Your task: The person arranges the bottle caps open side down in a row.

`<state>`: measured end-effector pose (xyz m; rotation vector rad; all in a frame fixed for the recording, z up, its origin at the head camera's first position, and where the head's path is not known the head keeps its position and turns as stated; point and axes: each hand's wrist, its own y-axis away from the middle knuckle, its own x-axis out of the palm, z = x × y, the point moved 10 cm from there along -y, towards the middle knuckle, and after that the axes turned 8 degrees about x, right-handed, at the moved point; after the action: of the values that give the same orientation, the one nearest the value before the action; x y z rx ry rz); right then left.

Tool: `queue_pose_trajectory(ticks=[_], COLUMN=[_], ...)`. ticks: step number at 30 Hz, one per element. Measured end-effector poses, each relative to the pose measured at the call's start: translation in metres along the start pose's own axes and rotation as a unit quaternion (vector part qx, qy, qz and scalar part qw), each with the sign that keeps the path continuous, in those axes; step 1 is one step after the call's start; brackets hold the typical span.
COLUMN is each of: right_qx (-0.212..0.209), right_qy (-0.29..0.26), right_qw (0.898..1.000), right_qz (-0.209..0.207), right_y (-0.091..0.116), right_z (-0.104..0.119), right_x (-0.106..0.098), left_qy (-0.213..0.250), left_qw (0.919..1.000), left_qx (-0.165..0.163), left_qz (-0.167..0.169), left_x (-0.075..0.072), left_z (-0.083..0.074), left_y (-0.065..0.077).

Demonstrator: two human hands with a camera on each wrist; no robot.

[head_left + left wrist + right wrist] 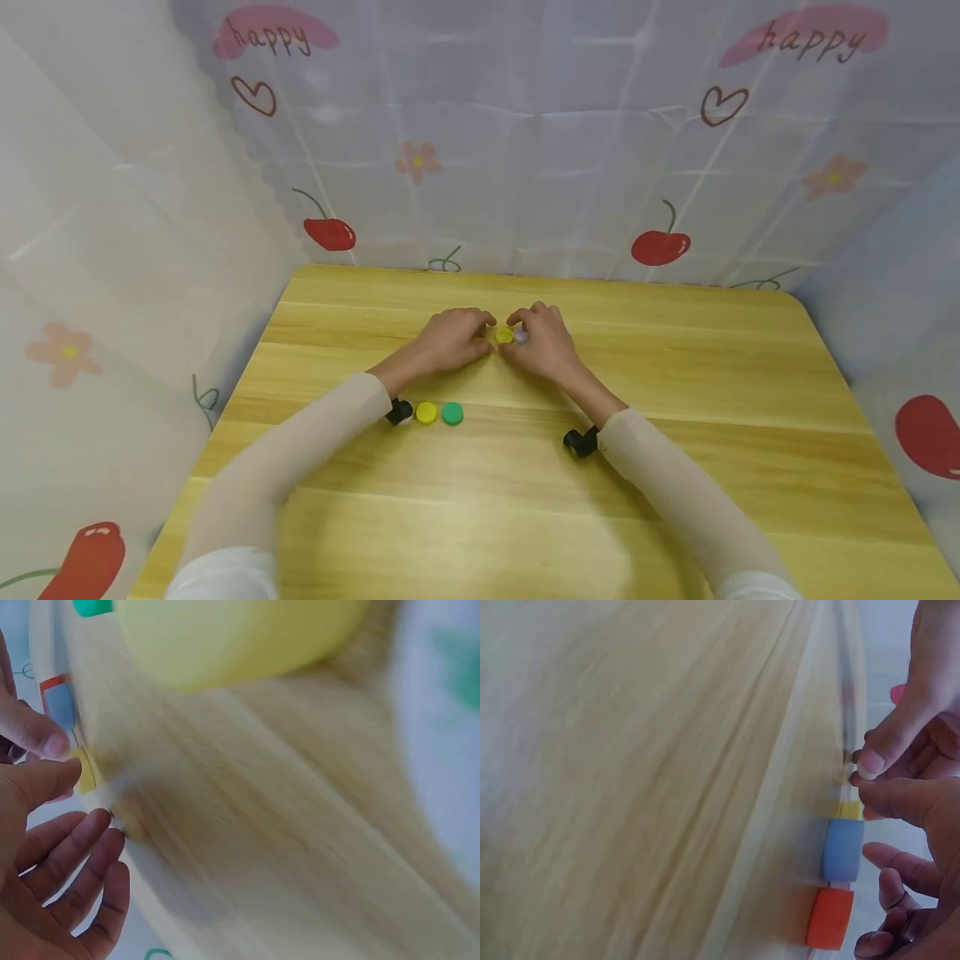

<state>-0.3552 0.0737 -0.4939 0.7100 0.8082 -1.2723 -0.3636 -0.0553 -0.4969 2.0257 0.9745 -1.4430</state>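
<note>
Left grip (453, 339) and right grip (543, 340) stand spread; close both gently, aligning the far yellow disc (504, 335) beside the blue disc (843, 851).

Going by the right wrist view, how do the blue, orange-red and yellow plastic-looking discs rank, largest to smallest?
1. Blue plastic-looking disc and orange-red plastic-looking disc: about alike, so unranked.
2. Yellow plastic-looking disc: looks smallest, but seems partly hidden.

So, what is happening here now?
A person's left hand and right hand flank a yellow disc; whether the hands grip it is unclear. A blue disc and an orange disc stand in line beside it, near the right hand. Nearer the person, a second yellow disc and a green disc lie on the table.
</note>
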Motion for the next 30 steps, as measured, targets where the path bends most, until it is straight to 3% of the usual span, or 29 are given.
queue_pose_trajectory(ticks=[8, 18, 24, 30], right_qx=[-0.011, -0.034, -0.104, -0.178], right_qy=[0.001, -0.007, -0.063, -0.142], right_qw=[1.000, 0.999, 0.993, 0.974], right_qz=[-0.005, -0.015, -0.011, 0.004], right_y=[-0.001, -0.002, 0.008, 0.038], right_z=[-0.005, -0.005, 0.001, 0.009], right_x=[0.001, 0.002, -0.015, -0.029], left_qy=[-0.026, -0.038, -0.005, 0.037], left_qw=[0.9995, 0.9979, 0.9955, 0.9820], left_qx=[0.015, 0.053, 0.090, 0.168], left_qz=[0.001, -0.003, -0.030, -0.078], left_x=[0.004, 0.004, -0.014, -0.037], left_z=[-0.004, -0.008, -0.015, -0.046], left_y=[-0.015, -0.019, -0.005, 0.027])
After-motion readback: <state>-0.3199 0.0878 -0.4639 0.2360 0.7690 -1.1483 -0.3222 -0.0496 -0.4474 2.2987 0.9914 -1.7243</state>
